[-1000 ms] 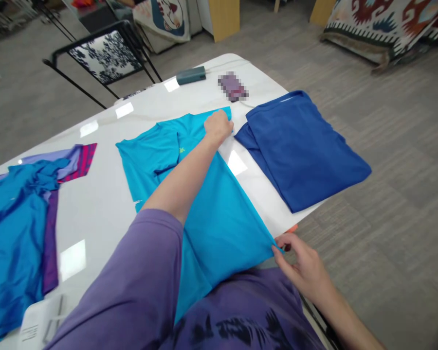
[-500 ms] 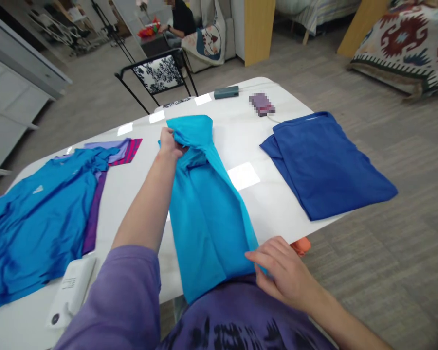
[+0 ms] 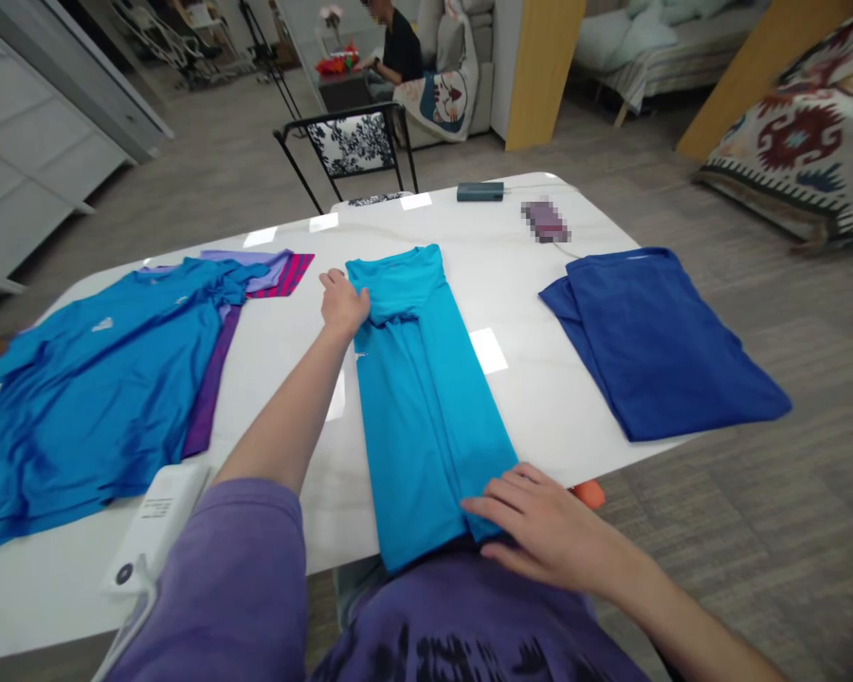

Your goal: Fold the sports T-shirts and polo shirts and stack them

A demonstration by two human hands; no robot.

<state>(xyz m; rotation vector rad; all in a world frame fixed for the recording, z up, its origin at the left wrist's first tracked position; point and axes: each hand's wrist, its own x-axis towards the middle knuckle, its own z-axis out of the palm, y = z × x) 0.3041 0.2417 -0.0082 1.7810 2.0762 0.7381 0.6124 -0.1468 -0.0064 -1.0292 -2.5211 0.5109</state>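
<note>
A turquoise T-shirt (image 3: 405, 407) lies in a long, narrow folded strip in front of me, its collar end away from me and its hem at the near table edge. At the upper left edge of the strip is my left hand (image 3: 345, 303), fingers apart and thumb touching the fabric. My right hand (image 3: 533, 526) rests with spread fingers on the lower right corner of the shirt. Both side panels are turned inward over the middle.
On the white table (image 3: 327, 530), a blue T-shirt (image 3: 120, 369) overlaps purple clothes at left, near a white device (image 3: 160, 511). Folded navy fabric (image 3: 675, 350) lies at right. A dark box (image 3: 480, 192) and a chair (image 3: 352, 142) are beyond; a person (image 3: 398, 47) sits farther back.
The shirt's right side now lies flat over the middle, and its collar end has been laid down. My left hand has loosened its hold; my right hand has flattened onto the fabric.
</note>
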